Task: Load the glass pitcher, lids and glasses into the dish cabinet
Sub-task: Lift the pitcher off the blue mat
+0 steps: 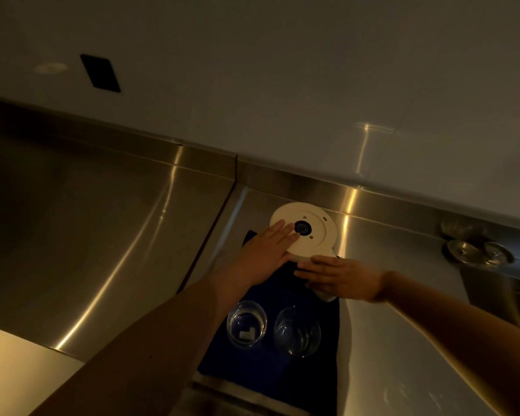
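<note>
Dim kitchen, steel counter (102,235) under pale wall.
Left hand (264,253) flat on white lid (315,226); right hand (339,277), grip relaxed, beside it; two glasses (246,324) on blue mat (270,370).

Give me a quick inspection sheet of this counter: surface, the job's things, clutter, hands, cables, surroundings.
Surface: steel counter, with a dark blue mat on it.
Job's things: two clear glasses stand on the mat; a round white lid lies at the mat's far end.
Clutter: round metal pieces at the right, too dim to identify.
Hands: left hand lies flat, fingers on the lid; right hand is flat beside the lid's near edge.
Cables: nothing seen.
Surroundings: pale wall with a dark rectangular plate.
</note>
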A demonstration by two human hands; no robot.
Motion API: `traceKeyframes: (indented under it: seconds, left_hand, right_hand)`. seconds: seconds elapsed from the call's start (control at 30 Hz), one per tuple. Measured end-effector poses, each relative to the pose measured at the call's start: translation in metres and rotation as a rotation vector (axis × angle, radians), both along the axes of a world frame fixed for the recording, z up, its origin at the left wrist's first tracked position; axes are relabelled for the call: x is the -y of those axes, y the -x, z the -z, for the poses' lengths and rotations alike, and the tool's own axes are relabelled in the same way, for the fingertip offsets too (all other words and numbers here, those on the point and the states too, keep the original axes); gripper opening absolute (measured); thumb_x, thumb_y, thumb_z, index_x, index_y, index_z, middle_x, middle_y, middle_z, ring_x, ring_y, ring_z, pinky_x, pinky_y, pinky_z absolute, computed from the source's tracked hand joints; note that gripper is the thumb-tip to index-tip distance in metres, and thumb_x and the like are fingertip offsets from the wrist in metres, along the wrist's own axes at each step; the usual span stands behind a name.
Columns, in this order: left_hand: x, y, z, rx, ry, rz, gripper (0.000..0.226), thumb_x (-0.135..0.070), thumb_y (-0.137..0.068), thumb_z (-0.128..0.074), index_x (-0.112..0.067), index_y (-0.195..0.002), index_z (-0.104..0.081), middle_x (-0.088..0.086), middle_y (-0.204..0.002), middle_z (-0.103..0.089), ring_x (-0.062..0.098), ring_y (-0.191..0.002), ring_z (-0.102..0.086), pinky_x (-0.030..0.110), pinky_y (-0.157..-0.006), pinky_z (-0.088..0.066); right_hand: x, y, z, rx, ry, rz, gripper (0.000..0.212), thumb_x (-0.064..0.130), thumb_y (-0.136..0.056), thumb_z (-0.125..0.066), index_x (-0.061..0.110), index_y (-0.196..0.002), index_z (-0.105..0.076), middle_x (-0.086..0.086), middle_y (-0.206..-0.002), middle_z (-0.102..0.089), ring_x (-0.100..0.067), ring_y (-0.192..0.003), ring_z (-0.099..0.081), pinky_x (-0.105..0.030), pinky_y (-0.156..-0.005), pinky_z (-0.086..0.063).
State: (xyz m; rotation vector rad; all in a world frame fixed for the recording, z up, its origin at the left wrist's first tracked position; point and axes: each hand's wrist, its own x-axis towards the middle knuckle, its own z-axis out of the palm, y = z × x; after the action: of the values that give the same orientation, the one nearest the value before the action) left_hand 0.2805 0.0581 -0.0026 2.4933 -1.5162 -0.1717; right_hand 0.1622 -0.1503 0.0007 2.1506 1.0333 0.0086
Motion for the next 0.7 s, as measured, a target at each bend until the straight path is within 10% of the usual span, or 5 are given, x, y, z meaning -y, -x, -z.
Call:
traceKeyframes:
  seconds: [0.3,0.7]
  left_hand:
    - [0.000,0.002,-0.001,0.032,-0.015,-0.001,0.058,-0.040,-0.100,-0.034,-0.019,-0.151,-0.015,0.002,-0.160,-0.004,0.016,-0.146,0.003,0.033,-0.115,-0.005]
    - [0.006,0.002,-0.013,0.025,0.031,-0.044,0.072,-0.044,-0.096,-0.043,-0.015,-0.151,-0.006,0.003,-0.159,0.005,0.015,-0.145,0.011,0.034,-0.115,-0.007]
  right_hand:
    - [-0.004,-0.001,-0.013,-0.053,-0.011,-0.046,0.023,0.024,-0.064,-0.080,0.036,-0.083,-0.073,0.002,-0.144,-0.042,-0.022,-0.138,-0.028,-0.041,-0.112,-0.022]
    - [-0.008,-0.020,-0.026,0.017,-0.128,0.093,0.043,0.016,-0.067,-0.079,0.024,-0.108,-0.068,-0.005,-0.146,-0.040,-0.028,-0.140,-0.022,-0.047,-0.112,-0.012]
